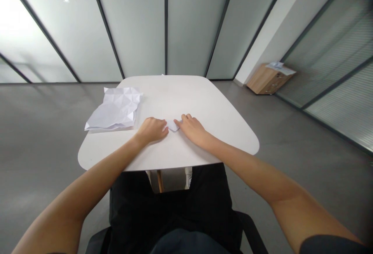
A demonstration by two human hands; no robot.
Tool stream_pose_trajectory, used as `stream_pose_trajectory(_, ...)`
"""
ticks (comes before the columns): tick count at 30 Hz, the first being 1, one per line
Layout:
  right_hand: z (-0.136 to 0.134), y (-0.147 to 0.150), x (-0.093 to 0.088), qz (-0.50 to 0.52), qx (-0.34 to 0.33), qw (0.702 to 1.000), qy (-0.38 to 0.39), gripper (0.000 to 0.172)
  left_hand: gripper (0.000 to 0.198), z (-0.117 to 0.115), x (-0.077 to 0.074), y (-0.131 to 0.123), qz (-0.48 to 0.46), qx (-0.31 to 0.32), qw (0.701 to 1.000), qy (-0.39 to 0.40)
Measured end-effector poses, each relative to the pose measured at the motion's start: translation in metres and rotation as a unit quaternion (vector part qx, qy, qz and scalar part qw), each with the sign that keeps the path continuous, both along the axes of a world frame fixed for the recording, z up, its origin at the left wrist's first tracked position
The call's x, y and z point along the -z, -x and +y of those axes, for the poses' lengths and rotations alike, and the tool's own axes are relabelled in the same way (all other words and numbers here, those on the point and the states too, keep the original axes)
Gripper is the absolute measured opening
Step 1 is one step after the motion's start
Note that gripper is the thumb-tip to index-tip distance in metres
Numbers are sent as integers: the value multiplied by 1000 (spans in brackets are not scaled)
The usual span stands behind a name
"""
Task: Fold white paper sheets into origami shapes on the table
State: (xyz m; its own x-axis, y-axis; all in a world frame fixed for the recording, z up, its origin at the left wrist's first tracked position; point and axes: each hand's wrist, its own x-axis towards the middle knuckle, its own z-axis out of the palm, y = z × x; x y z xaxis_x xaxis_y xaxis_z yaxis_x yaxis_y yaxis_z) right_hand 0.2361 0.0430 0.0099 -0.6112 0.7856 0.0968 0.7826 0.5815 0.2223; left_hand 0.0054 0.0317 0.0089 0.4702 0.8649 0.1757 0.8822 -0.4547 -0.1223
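A small piece of folded white paper [173,126] lies on the white table, between my two hands. My left hand [152,129] is closed at the paper's left end, its thumb and fingers gripping that edge. At the other end, my right hand [190,127] has its thumb and curled fingers on the right edge. My fingers cover both ends of the paper, so only its middle shows, with a pointed lower side.
Creased white paper sheets [116,108] lie at the table's left edge, partly overhanging it. The white table [186,94] has rounded corners. A wooden cabinet [266,79] with papers on top stands on the floor at the back right, beside glass partitions.
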Motion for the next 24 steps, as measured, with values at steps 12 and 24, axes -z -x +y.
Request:
stream_pose_trajectory(12, 6, -1, 2, 29, -30, 999, 17, 37, 50, -12, 12, -26, -61, 7, 998, -8)
stream_pose_trajectory(24, 5, 0, -6, 27, -30, 998, 49, 48, 57, -13, 14, -16, -47, 86, 995, 18)
